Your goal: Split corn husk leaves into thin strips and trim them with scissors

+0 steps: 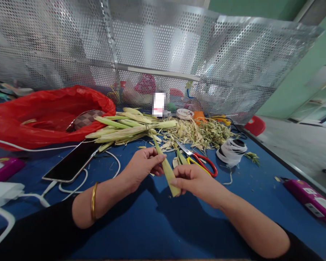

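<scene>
Between my two hands a long, pale green husk leaf point(167, 169) slants over the table, its narrow end pointing away from me. My left hand point(145, 165) pinches its middle between thumb and fingers. Near the wide lower end, my right hand point(198, 179) grips the same leaf. Just beyond my right hand lie scissors point(199, 157) with red and yellow handles, blades partly over scraps. A bundle of similar pale husks point(125, 128) rests on the table ahead and to the left, its far end by the scrap pile.
A red plastic bag point(51, 105) and a cabled phone point(73, 163) lie left. Dry trimmings point(195, 132) pile up ahead, beside a spool of white string point(232, 151). Purple devices point(309, 199) sit at both sides of the blue table point(163, 232); a perforated silver screen point(157, 40) stands behind.
</scene>
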{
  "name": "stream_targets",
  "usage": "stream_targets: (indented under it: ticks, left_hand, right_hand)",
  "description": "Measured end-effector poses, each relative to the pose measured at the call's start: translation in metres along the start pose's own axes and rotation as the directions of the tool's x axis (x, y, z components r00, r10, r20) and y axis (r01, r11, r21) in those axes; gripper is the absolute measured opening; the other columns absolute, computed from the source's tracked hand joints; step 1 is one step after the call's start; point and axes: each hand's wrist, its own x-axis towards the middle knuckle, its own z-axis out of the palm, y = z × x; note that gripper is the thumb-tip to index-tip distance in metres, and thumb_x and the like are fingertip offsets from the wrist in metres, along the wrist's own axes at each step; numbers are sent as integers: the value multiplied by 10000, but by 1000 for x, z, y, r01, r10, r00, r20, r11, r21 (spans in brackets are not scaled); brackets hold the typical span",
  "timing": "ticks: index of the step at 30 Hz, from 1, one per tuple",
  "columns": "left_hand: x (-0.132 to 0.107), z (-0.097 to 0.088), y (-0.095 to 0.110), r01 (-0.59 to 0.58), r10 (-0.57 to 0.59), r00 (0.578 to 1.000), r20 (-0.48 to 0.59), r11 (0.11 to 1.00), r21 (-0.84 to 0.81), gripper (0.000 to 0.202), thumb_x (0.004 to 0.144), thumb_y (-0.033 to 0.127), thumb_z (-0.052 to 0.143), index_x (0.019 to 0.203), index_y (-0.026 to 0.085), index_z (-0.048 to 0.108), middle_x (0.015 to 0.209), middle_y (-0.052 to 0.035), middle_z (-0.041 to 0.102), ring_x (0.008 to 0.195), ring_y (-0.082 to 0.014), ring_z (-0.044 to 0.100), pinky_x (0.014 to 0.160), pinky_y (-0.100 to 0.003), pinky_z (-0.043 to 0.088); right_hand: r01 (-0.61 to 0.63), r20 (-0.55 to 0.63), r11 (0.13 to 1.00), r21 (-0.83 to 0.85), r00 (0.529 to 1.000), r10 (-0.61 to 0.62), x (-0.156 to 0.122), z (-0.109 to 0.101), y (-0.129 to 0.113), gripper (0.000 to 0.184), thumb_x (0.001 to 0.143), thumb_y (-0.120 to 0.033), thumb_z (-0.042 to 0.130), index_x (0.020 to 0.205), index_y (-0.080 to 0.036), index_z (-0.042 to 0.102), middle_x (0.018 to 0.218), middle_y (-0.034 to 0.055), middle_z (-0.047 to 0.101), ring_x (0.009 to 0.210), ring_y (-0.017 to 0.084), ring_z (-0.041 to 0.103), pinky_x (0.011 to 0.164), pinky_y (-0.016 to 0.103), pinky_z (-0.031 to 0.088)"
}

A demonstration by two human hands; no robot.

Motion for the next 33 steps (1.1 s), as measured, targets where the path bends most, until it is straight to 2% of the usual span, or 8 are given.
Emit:
stream_targets:
  ticks: [2, 5, 9, 13, 19, 26, 31, 33]
  left_hand:
    - [-1, 1, 0, -3, 3, 1000, 3, 1000, -26, 327, 677, 428, 734, 737, 147, 577, 601, 5, 641, 513, -99, 587, 529, -207, 464]
    - [-5, 4, 1, 55, -53, 993, 105, 998, -16, 327, 655, 421, 747, 714, 143, 586, 625, -3, 648, 557, -110, 601, 557, -218, 471]
    - [-9, 8, -3, 137, -151, 960, 237, 988, 74, 274, 648, 357, 760, 697, 147, 591, 624, -9, 664, 586, -119, 617, 595, -232, 473]
    - [-9, 9, -7, 138, -157, 954, 254, 986, 93, 248, 681, 342, 738, 697, 149, 584, 684, -28, 699, 609, -114, 622, 611, -230, 466]
    - [-9, 9, -7, 158, -162, 957, 240, 987, 37, 273, 685, 370, 738, 728, 131, 613, 689, -33, 676, 608, -117, 617, 606, -234, 474]
    - [-9, 6, -12, 223, -179, 892, 414, 973, -59, 282, 739, 393, 705, 812, 122, 683, 803, -56, 689, 673, -121, 633, 661, -241, 496]
    - [-7, 6, -14, 310, -222, 853, 472, 944, -117, 264, 729, 369, 722, 798, 117, 683, 766, -55, 685, 677, -129, 642, 672, -250, 504]
    - [-7, 6, -13, 314, -231, 862, 451, 942, -116, 261, 722, 366, 730, 788, 118, 684, 779, -61, 695, 682, -128, 642, 676, -247, 500]
  right_hand:
    - [-10, -42, 994, 113, 999, 15, 0, 8, 0, 287, 712, -433, 701, 675, -171, 587, 618, -8, 605, 556, 115, 575, 561, 247, 453]
    - [60, -197, 983, 174, 980, -25, 3, 9, 1, 305, 678, -419, 740, 658, -175, 558, 597, -37, 569, 528, 99, 554, 565, 249, 472]
    - [101, -243, 980, 172, 968, -57, 6, 6, 1, 294, 698, -404, 732, 668, -178, 545, 576, -38, 569, 538, 106, 549, 564, 252, 458]
    - [114, -222, 970, 213, 973, -66, 4, 6, 0, 287, 701, -396, 731, 677, -174, 551, 582, -32, 572, 553, 105, 538, 567, 245, 428]
    - [47, -156, 915, 401, 988, 18, 4, 5, 1, 328, 629, -390, 787, 711, -160, 568, 636, -18, 597, 578, 96, 549, 608, 241, 443]
    - [-30, -69, 838, 545, 994, 81, 3, 3, 5, 294, 626, -308, 803, 748, -148, 589, 636, -20, 615, 547, 67, 555, 577, 194, 445]
    - [-62, -36, 826, 560, 994, 100, 2, 3, 3, 294, 622, -301, 807, 723, -151, 575, 620, -20, 609, 522, 62, 537, 545, 188, 439]
    - [-55, -48, 836, 546, 994, 97, 2, 3, 3, 296, 630, -319, 802, 734, -150, 582, 626, -20, 607, 531, 65, 542, 555, 192, 442]
